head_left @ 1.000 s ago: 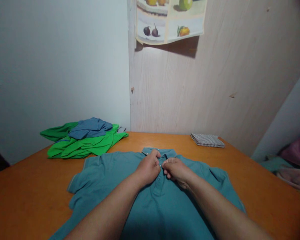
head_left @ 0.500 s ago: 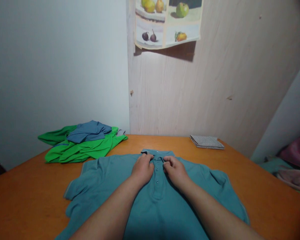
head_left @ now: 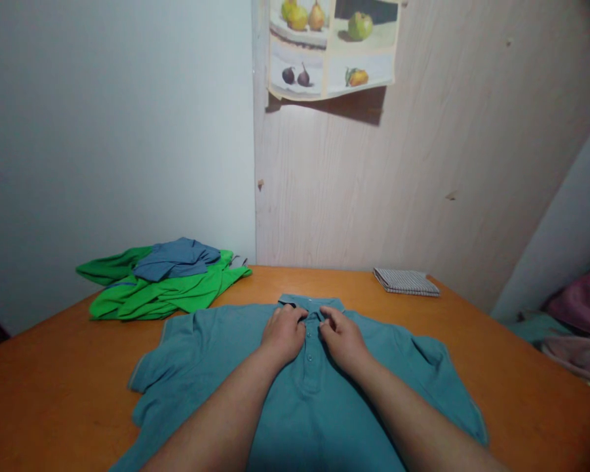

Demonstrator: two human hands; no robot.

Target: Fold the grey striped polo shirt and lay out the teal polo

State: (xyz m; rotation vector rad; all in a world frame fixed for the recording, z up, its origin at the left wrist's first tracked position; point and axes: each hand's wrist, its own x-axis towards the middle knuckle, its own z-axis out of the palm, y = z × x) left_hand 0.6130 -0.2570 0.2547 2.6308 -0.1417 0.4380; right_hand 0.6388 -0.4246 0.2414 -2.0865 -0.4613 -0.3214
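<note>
A teal polo shirt (head_left: 305, 419) lies spread front side up, its collar (head_left: 319, 303) towards the wall and its short sleeves out to both sides. My left hand (head_left: 285, 333) rests at the left of the collar opening, fingers curled and closed on the fabric there. Across the button placket (head_left: 310, 373), my right hand (head_left: 343, 337) pinches the collar's right side with thumb and forefinger. Below the hands, small buttons show on the placket. Both hands hide parts of the collar edge.
The shirt lies on an orange-brown table (head_left: 69, 373). At the back left is a heap of green clothing (head_left: 157, 298) with a blue-grey garment (head_left: 177, 257) on top. A folded striped cloth (head_left: 406, 282) sits at the back right. Fruit pictures (head_left: 334, 49) hang on the wall.
My right fingers have shifted slightly at the collar, with the thumb and forefinger closer in. My left hand stays almost in place. The view has tilted a little.
</note>
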